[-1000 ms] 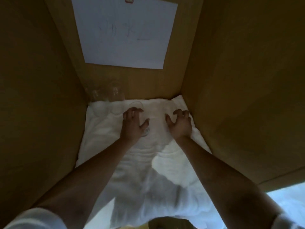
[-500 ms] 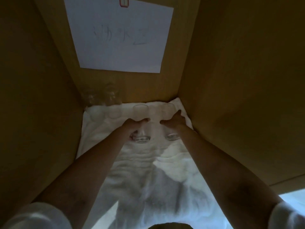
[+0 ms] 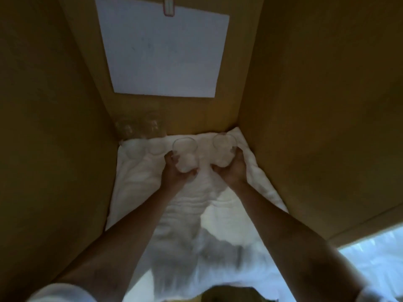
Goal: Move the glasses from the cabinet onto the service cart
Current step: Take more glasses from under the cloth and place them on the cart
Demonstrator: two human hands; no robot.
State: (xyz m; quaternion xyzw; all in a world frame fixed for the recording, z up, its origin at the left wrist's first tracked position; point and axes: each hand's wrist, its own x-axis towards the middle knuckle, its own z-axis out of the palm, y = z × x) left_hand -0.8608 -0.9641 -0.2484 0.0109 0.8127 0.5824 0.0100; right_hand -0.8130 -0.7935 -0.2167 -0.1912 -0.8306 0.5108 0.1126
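Glasses fill both hands inside the wooden cabinet [image 3: 54, 149]: the left hand [image 3: 176, 173] has its fingers and thumb curled round the left-hand glass [image 3: 186, 158], and the right hand [image 3: 234, 171] wraps the right-hand glass [image 3: 223, 150] in the same way. Both are clear tumblers, tilted so that their open rims face up and toward the far wall. The 2 sit side by side, near each other but apart, over the far part of the white cloth [image 3: 229, 214] that covers the cabinet floor. Whether their bases touch the cloth I cannot tell.

2 more clear tumblers stand on the cloth in the far left corner: the corner glass [image 3: 133, 147] just beside the left wall, and the neighbour glass [image 3: 156, 146] just to its right, well left of the left hand. Both are faint against the wood and cloth.

On the far wall hangs a white sheet of paper [image 3: 163, 51], held at its top edge by a small clip [image 3: 169, 6]; the faint marks on it are too blurred to read. Both forearms are bare, and a white sleeve [image 3: 61, 293] shows at the near left
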